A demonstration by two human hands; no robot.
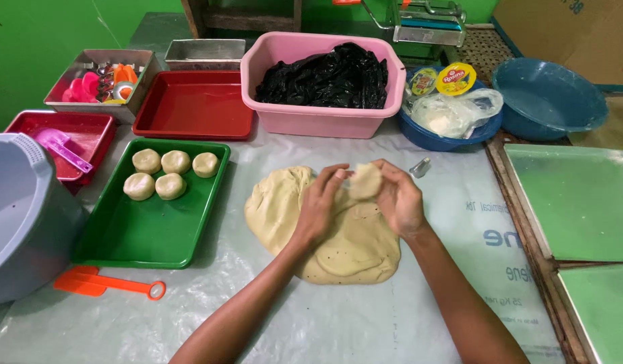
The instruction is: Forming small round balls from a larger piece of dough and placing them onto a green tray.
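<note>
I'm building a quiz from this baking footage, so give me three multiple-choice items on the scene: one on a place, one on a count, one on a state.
1. Where does the green tray lie?
A. To the left of the big dough slab
B. Inside the pink tub
C. On the blue basin

2. How many dough balls are on it?
A. Three
B. Five
C. Eight

3. What is the small dough piece doing?
A. Lying alone on the sheet
B. Held between both hands
C. Resting in the red tray

Answers: 1 A, the tray sits left of the slab. 2 B, three balls behind and two in front. 3 B, the left hand and right hand hold it over the slab.
</note>
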